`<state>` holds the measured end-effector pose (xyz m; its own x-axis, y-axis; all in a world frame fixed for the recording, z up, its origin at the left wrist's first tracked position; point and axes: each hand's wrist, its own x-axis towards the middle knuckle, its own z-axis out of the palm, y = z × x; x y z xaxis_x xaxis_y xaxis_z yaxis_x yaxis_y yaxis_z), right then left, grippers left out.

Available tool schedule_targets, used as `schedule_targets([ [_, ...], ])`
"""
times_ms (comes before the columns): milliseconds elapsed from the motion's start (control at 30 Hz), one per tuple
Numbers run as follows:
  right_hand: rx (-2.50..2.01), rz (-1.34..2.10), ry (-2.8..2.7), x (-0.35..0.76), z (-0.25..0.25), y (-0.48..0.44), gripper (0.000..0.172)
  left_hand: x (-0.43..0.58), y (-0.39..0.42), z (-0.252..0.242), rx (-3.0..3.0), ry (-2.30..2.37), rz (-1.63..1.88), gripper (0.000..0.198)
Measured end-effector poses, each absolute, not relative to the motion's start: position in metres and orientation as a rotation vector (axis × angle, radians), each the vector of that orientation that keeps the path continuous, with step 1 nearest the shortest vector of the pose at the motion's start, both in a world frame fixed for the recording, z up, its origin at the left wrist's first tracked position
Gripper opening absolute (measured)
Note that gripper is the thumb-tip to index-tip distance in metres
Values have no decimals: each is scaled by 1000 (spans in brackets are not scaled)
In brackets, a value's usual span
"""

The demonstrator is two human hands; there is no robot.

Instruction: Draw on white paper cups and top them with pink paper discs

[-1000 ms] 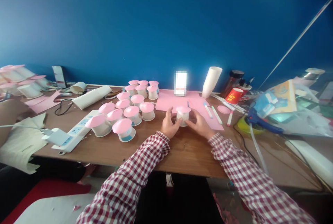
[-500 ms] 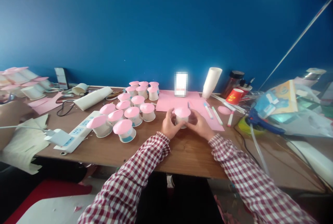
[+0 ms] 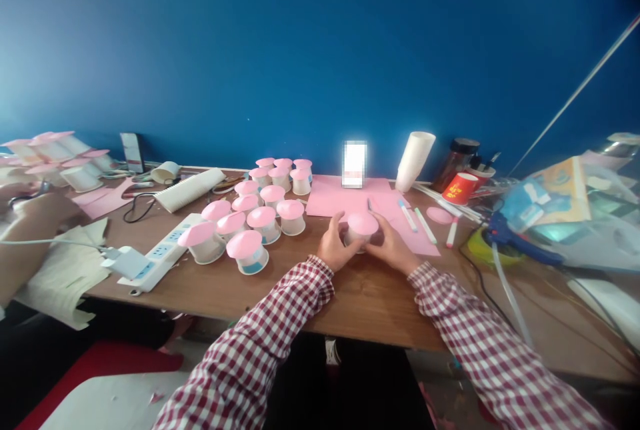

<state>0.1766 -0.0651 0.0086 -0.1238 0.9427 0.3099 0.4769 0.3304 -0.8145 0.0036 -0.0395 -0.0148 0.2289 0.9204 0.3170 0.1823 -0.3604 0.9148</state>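
Note:
A paper cup with a pink paper cone on top (image 3: pixel 362 224) stands upside down on the wooden table in front of me. My left hand (image 3: pixel 336 243) curls round its left side, thumb at the front. From the right, my right hand (image 3: pixel 393 245) closes round the same cup, its thumb near the other thumb. Both hands partly hide the white cup wall. To the left stand several similar pink-topped cups (image 3: pixel 245 247) in a loose group. Behind my hands lies a pink paper sheet (image 3: pixel 327 195).
A white power strip (image 3: pixel 167 253) lies left of the cups. Stacked paper cups (image 3: pixel 416 160), markers (image 3: pixel 425 225) and a red paper cup (image 3: pixel 460 188) sit at the right. A blue glue gun (image 3: pixel 520 240) rests there with its cord. Another person's hand (image 3: pixel 43 217) is at far left.
The camera view has shifted, so the whole scene sits slightly further right. Both my hands stay round the pink-topped cup. At far left, the other person's hand and arm have come further into view.

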Motion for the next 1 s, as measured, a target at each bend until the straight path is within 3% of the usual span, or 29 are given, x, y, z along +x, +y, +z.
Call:
schedule_targets([
  [167,-1282,653,-1739,180,7,-65,80,2,-44,-11,1733,1038,1283,89],
  [300,-1294,649,-1568,186,16,-64,83,-5,-58,-2,1800,1208,1642,53],
  [367,-1295,651,-1481,187,26,-61,83,-7,-65,4,1924,1104,1681,45],
  [500,-1285,583,-1492,174,54,-48,71,-6,-72,8,2154,762,1641,47],
  [633,-1239,639,-1565,147,67,-18,63,-5,-68,6,2102,741,1599,48],
  [1000,-1226,668,-1701,67,33,76,58,-6,-59,5,2002,778,1682,50],
])
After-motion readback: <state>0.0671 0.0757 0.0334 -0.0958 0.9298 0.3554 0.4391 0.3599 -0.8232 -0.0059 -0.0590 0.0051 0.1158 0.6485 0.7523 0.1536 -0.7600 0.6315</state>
